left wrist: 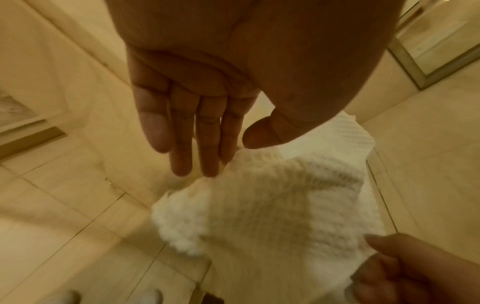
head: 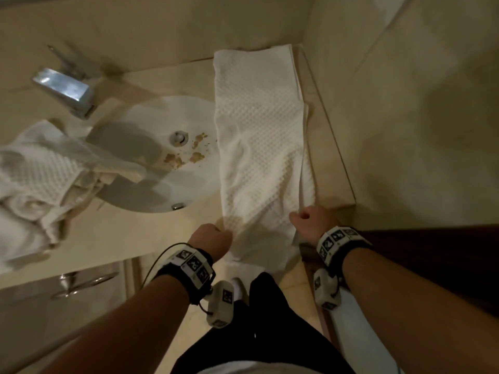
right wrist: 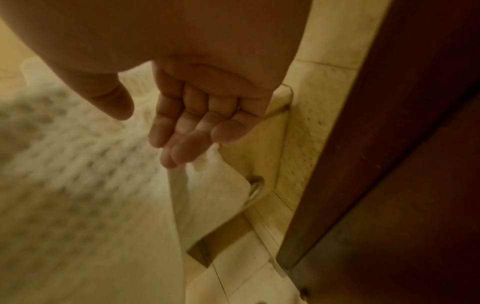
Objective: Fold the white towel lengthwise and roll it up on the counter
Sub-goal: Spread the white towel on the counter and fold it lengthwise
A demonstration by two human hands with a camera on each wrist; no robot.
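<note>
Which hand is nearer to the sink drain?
Left. The left hand grips the white towel's near-left edge, below the sink drain; the right hand grips the far-side edge.

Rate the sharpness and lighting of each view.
Head: dim, warm light, towel fairly sharp, edges bowed by the wide lens. Left wrist: left hand clear, towel soft. Right wrist: right hand readable, towel smeared by motion blur.

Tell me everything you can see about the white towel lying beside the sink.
The white towel is waffle-textured cloth, folded into a long strip on the beige counter, right of the sink. Its far end reaches the wall; its near end hangs over the counter edge. The left hand and right hand each hold a near corner.
</note>
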